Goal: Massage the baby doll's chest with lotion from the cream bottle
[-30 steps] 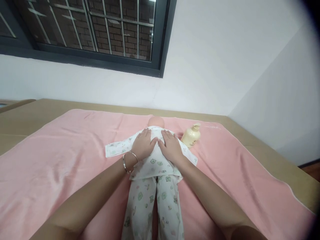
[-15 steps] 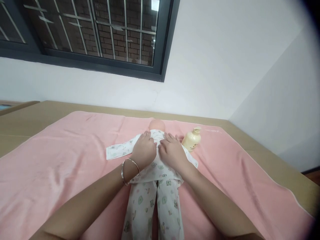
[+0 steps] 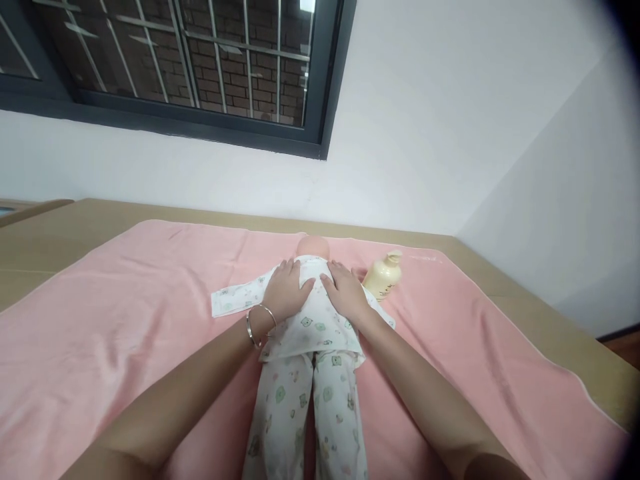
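A baby doll (image 3: 313, 248) lies on a pink blanket, its bald head pointing away from me. It wears a white printed top (image 3: 320, 323) and matching trousers (image 3: 285, 393). My left hand (image 3: 287, 290) rests flat on the left side of the doll's upper body, fingers stretched out and thumb pointing inward. On the other side my right hand (image 3: 345, 288) lies flat in the same way. A strip of the top shows between the two thumbs. The doll's left-hand sleeve (image 3: 235, 299) reaches out sideways; the other sleeve is partly behind my right arm.
A pale yellow pump bottle (image 3: 384, 277) leans on the blanket close to my right hand. The pink blanket (image 3: 125, 320) covers much of a wooden surface (image 3: 120, 212). Behind it rise a white wall (image 3: 400, 167) and a dark-framed barred window (image 3: 200, 127).
My fingers have flattened and my thumbs have spread away from the palms. Both hands have moved slightly apart, uncovering more of the top's middle. The view has shifted slightly.
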Tool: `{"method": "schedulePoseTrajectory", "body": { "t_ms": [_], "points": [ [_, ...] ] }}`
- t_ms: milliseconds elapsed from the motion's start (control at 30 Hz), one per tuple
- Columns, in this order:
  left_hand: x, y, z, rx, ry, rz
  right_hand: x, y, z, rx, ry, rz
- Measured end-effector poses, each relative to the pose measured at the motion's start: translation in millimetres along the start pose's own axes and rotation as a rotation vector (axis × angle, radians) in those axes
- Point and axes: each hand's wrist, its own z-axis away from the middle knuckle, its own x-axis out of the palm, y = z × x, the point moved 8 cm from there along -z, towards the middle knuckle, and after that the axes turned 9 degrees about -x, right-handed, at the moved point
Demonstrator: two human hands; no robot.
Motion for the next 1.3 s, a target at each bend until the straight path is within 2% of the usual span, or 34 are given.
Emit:
{"method": "schedulePoseTrajectory", "body": {
  "t_ms": [133, 233, 300, 367, 467, 567, 667, 733, 833, 967, 1067, 1133, 1233, 1300],
  "points": [
    [-14, 22, 24, 0.078, 0.110, -0.111, -8, -35, 16, -0.057, -0.063, 0.108],
    [-20, 41, 38, 0.194, 0.084, -0.128, -11, -63, 30, -0.148, -0.136, 0.133],
    [-22, 46, 37, 0.239, 0.042, -0.101, -14, -72, 35, -0.177, -0.144, 0.118],
    [-24, 41, 28, 0.227, 0.042, -0.036, -16, -69, 32, -0.173, -0.104, 0.068],
    [-23, 25, 11, 0.157, 0.081, 0.100, -14, -47, 20, -0.109, -0.016, -0.020],
    [-8, 11, 0, 0.098, 0.022, 0.150, -5, -18, 7, -0.037, 0.021, -0.066],
    [2, 3, -5, 0.060, -0.035, 0.140, 2, -3, 1, -0.010, 0.025, -0.065],
    [2, 0, -4, 0.029, -0.060, 0.123, 2, -5, 2, -0.005, 0.012, -0.037],
    [-5, 3, 7, 0.017, -0.101, 0.022, -2, -23, 13, -0.009, -0.052, 0.034],
    [-23, 34, 35, 0.224, -0.100, -0.118, -10, -65, 39, -0.130, -0.135, 0.114],
    [-30, 51, 42, 0.340, -0.079, -0.101, -14, -85, 48, -0.230, -0.168, 0.073],
    [-28, 50, 34, 0.333, -0.031, -0.010, -15, -80, 41, -0.218, -0.144, 0.012],
    [-17, 34, 17, 0.257, 0.053, 0.121, -11, -49, 20, -0.129, -0.062, -0.092],
    [-5, 22, 9, 0.176, 0.066, 0.151, -2, -29, 9, -0.129, -0.053, -0.174]
  ]
}}
